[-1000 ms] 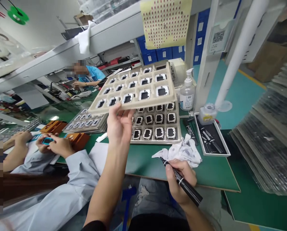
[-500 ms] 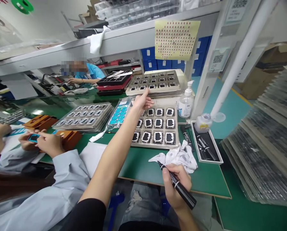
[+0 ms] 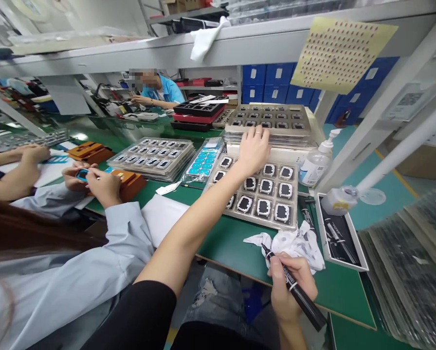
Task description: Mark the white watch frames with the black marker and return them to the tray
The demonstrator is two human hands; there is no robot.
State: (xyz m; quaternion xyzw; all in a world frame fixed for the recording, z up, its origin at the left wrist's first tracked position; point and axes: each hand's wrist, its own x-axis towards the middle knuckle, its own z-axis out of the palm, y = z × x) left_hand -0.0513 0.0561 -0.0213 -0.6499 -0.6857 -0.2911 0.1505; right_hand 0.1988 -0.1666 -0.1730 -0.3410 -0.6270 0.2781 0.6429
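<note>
Trays come first by size: the stack of beige trays [image 3: 272, 127] sits behind the front tray [image 3: 265, 192], raised on a pale block and touching it at the back edge. The left hand [image 3: 253, 148] lies flat on the stack's near edge, fingers spread and closed on nothing, palm pressing down. Each tray looks like thin moulded pulp or plastic, light but wide, likely to bow if lifted by one corner; a hold at the middle of a long edge, thumb on top and fingers beneath, seems safest, since the small framed parts sit loose in their pockets and could slide out on a tilt.

Just in front of the front tray lies a crumpled white cloth [image 3: 294, 243], soft and light. Touching its near side, the right hand [image 3: 291, 287] is wrapped tightly around a black marker [image 3: 294, 289], tip pointing toward the cloth; the marker is stiff and smooth.

Hidden points: the hand covers part of the stack's edge, so the tray count cannot be made out, and the underside of the left fingers is unseen. Left of the front tray, a co-worker's hands [image 3: 94, 180] hold something small and blue, too small to identify.
</note>
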